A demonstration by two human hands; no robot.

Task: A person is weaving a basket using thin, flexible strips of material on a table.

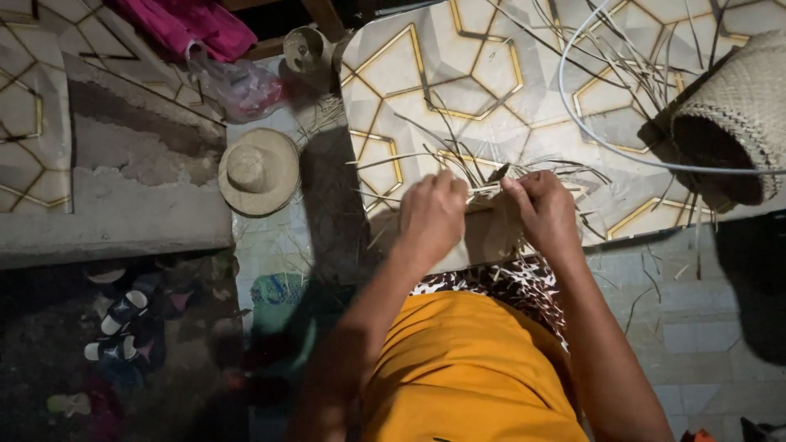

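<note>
**A:** Where does the woven piece sit against the fingers?

**B:** The small straw weave (485, 194) lies between the two hands, at the near edge of the patterned floor mat (491, 65). The left hand (431, 214) is curled over its left end, knuckles up, fingers pressed together and folded down onto the strands. The right hand (543, 209) meets it from the other side, thumb and forefinger pinching the strands right at the middle of the piece.

**A:** So both hands touch it?

**B:** Yes, each grips an end, and the loose straw strips (458, 155) fan out from the fingertips toward the far side of the mat (the underside of the weave is hidden by the hands, so I cannot tell how far it reaches beneath them).

**A:** What lies around?

**B:** A finished straw hat (259, 170) rests on the tiled floor, well to the left of the left hand. A woven basket (733, 115) lies tipped on its side at the far right, with a thin white hoop (589, 135) curving in front of it. Sandals (123, 327) sit in the dim lower left, and a plastic bag (241, 86) lies beyond the hat.
</note>
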